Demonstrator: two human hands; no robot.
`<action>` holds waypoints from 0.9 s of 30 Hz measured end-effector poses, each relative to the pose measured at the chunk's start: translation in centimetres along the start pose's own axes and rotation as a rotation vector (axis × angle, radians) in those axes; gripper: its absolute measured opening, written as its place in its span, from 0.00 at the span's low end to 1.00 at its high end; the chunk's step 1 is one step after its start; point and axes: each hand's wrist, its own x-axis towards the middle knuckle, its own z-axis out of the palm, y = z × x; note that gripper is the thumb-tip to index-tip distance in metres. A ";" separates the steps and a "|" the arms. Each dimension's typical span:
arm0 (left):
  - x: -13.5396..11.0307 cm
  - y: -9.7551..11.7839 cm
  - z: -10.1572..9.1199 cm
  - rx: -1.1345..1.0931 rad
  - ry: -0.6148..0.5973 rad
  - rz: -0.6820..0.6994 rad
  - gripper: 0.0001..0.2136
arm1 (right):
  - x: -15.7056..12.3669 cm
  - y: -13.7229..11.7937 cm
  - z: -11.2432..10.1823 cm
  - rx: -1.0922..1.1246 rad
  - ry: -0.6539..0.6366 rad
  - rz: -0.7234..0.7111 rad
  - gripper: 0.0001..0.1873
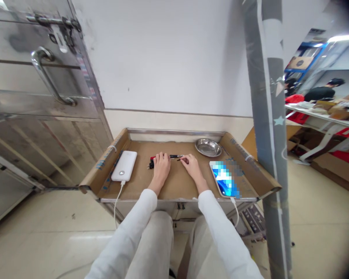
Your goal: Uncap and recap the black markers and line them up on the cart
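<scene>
My left hand (162, 166) rests on the cardboard-lined tray with its fingers curled down and close together. Whatever lies under those fingers is hidden. Small black and red pieces (151, 163) stick out at its left side, too small to name. A thin dark pen-like stick (177, 156) lies between the hands, just right of the left fingertips. My right hand (192, 166) is closed in a pinch on a short, thin dark piece (179, 159), which points left just below the stick.
A white power bank (125, 166) with a cable lies left. On the right are a lit phone (224, 179), also cabled, and a round metal dish (208, 147). Raised cardboard sides (112, 159) border the tray (177, 186). A wrapped grey pillar (272, 155) stands right; a person sits beyond.
</scene>
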 end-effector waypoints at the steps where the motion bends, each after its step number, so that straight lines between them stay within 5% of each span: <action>1: -0.5 -0.3 -0.4 0.006 0.014 -0.042 0.11 | -0.1 0.0 0.0 -0.035 -0.010 0.000 0.10; 7: -3.8 -2.8 -2.6 0.042 0.010 -0.242 0.10 | -0.5 -0.4 -0.1 -0.110 0.004 0.027 0.12; 13: -4.6 -4.1 -3.0 -0.114 -0.085 -0.075 0.09 | -1.0 -1.7 -0.4 0.189 0.059 0.076 0.18; 18: -4.2 -2.3 -2.3 -0.605 -0.183 0.008 0.08 | -1.6 -3.1 -0.4 0.439 -0.047 0.172 0.24; 27: -1.0 1.8 -1.9 -1.104 0.053 -0.082 0.10 | -1.6 -2.9 -0.9 1.056 -0.081 0.475 0.17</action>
